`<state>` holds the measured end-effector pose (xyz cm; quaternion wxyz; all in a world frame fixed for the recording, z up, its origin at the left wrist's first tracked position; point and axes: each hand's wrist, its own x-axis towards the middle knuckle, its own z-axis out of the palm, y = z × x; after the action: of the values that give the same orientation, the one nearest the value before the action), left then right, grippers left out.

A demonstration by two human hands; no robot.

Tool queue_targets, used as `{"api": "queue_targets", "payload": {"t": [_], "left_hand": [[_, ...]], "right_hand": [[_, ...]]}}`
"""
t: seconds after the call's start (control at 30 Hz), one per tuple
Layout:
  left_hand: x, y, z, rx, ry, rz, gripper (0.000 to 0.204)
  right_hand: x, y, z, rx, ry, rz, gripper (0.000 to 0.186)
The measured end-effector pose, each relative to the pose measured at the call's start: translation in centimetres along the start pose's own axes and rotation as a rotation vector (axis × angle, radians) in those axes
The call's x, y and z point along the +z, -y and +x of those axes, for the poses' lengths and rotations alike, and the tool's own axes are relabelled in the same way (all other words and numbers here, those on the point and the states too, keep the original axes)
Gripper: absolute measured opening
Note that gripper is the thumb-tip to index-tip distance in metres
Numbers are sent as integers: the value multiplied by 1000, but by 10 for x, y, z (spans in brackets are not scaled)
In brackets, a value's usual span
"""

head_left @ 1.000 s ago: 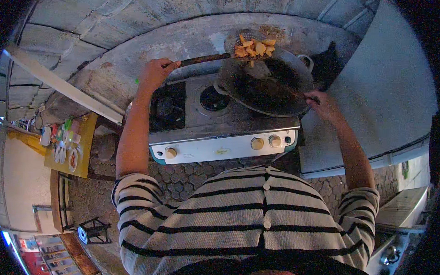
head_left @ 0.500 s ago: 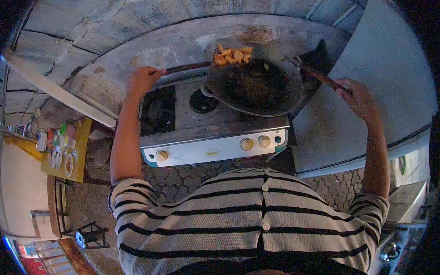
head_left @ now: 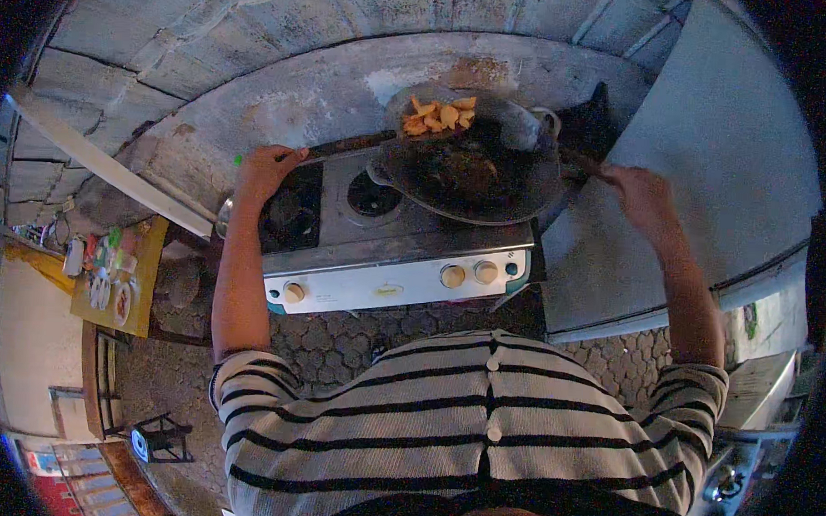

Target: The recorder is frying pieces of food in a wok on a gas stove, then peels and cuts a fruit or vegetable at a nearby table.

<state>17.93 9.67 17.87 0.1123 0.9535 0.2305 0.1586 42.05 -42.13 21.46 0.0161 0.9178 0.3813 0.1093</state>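
My left hand (head_left: 270, 169) is closed on the long dark handle (head_left: 349, 145) of a skimmer, which carries orange fried pieces (head_left: 440, 115) over the back left of a blackened wok (head_left: 511, 193). The wok sits on the right part of a white-fronted stove (head_left: 385, 289); its dark inside is hard to make out. My right hand (head_left: 638, 193) grips a wooden-handled utensil (head_left: 585, 162) at the wok's right side; the utensil's far end is unclear.
A concrete ledge and block wall (head_left: 310, 72) run behind the stove. A large pale panel (head_left: 725, 178) curves along the right. At left are a board (head_left: 116, 166), a yellow-topped table (head_left: 138, 312) with plates and bottles, and a black metal stand (head_left: 161, 440).
The skimmer and fried pieces have shifted left and slightly down. My left hand has moved left and lower. My right hand swung right and up, then came slightly down and inward.
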Motion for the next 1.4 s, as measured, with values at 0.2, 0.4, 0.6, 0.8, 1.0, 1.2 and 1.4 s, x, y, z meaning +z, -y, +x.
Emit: {"api": "queue_targets", "payload": {"t": [0.2, 0.4, 0.6, 0.8, 1.0, 1.2, 1.4], "left_hand": [[-6, -9, -15, -95, -25, -76, 54], [-12, -14, -26, -95, -19, -28, 53], [-15, -18, -25, -114, -25, 37, 53], [-17, -9, -19, -130, -57, 23, 50], [-11, -9, -12, -97, -106, -15, 46], [-5, -44, -15, -7, -38, 146, 46], [5, -64, -12, 3, 81, 129, 50]], "right_hand": [[24, 9, -10, -108, 60, 129, 29], [51, 15, -3, -127, 242, 477, 28], [72, 15, -5, -96, 216, 736, 28], [45, -12, -17, 39, 229, 751, 29], [-1, -31, -19, 3, 73, 521, 21], [-46, -6, -2, -29, 51, 412, 26], [-49, 22, -4, -104, -57, 227, 26]]}}
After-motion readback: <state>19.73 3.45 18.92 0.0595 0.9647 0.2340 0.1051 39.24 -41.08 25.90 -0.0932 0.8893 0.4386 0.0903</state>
